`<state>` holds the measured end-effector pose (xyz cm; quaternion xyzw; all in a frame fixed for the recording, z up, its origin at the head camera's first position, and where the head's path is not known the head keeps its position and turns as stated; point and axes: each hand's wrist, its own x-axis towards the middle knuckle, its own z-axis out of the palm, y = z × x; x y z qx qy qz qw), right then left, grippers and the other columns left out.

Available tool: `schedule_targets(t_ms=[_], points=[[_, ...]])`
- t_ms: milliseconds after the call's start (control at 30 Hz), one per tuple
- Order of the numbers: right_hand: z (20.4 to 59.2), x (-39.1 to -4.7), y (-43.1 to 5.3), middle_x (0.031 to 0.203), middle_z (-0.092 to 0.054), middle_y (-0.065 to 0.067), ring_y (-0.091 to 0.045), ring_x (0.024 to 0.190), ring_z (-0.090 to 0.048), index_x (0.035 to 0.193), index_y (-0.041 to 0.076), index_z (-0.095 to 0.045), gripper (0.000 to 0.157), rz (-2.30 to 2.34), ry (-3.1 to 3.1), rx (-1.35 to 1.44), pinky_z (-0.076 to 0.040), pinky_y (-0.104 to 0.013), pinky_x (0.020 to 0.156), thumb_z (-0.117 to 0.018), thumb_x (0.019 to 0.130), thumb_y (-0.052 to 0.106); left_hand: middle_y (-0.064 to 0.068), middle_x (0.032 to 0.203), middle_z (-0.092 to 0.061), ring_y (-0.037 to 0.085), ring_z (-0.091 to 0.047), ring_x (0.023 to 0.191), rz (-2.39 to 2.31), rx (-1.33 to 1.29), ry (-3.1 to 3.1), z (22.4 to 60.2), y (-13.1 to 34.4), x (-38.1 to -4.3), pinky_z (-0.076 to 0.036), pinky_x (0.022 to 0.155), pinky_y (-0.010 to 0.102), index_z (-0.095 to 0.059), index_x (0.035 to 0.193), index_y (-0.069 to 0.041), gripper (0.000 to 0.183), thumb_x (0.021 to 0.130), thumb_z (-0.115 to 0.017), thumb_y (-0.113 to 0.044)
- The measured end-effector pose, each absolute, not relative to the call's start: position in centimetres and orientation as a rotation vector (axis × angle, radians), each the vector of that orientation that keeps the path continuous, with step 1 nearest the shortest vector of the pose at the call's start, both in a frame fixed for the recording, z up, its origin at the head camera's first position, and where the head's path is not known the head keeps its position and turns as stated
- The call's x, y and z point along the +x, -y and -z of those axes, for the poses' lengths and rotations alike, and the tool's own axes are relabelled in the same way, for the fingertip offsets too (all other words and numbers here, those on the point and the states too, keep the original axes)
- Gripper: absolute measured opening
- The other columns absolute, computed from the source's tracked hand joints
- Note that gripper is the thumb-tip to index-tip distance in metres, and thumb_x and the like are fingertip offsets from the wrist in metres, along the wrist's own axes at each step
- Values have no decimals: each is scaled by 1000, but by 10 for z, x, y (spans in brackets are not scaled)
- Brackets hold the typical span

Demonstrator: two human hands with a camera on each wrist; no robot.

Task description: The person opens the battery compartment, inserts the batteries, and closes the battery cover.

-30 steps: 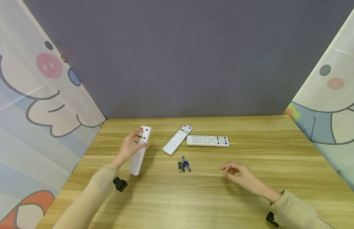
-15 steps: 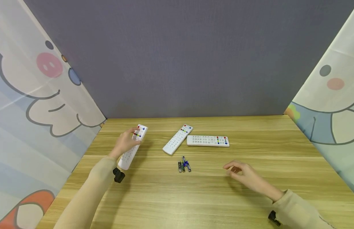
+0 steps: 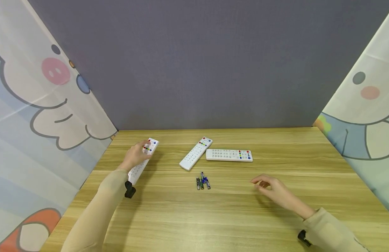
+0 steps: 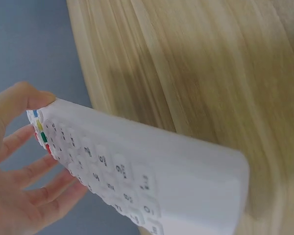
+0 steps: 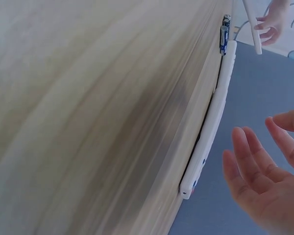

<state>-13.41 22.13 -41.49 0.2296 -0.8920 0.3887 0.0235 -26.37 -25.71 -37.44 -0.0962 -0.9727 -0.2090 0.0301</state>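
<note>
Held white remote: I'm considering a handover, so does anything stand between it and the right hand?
Nothing visible hangs between the held remote and the right hand: the left hand holds it above the table. Lower, the middle remote and batteries lie roughly between.

A plain grey wall (image 3: 213, 63) fills the upper middle of the frame, behind the far edge of a wood-grained tabletop (image 3: 232, 224). A pale printed sheet (image 3: 21, 136) slopes down the left (creased, with a pink snout (image 3: 56, 71)); another cartoon sheet (image 3: 370, 136) lines the right. Light shines softly at bottom centre.
</note>
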Motion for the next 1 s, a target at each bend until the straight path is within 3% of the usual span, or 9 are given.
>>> schedule_targets(t_ms=[333,567,1000], points=[[415,-135,-226,99,-61,-6,-6,79,-54,101,3,-61,16,-1180,2806,668,-50,-24,67,-55,87,9,27,117,-49,29,-52,75,610,-287,3014,382,263,-270,-46,60,42,-48,120,1,53,72,-67,-13],[415,-135,-227,99,-61,-6,-5,79,-54,101,4,-61,16,-1183,2809,676,-50,-24,67,-55,87,10,30,120,-45,30,-52,78,618,-310,3028,386,266,-271,-45,71,49,-45,121,4,52,74,-65,-10],[414,-136,-229,101,-60,-9,-17,80,-57,104,3,-60,19,-1243,2821,713,-50,-24,66,-53,89,13,28,101,-51,22,-47,62,612,-399,3007,398,272,-277,-44,60,40,-43,121,7,51,76,-63,-7]])
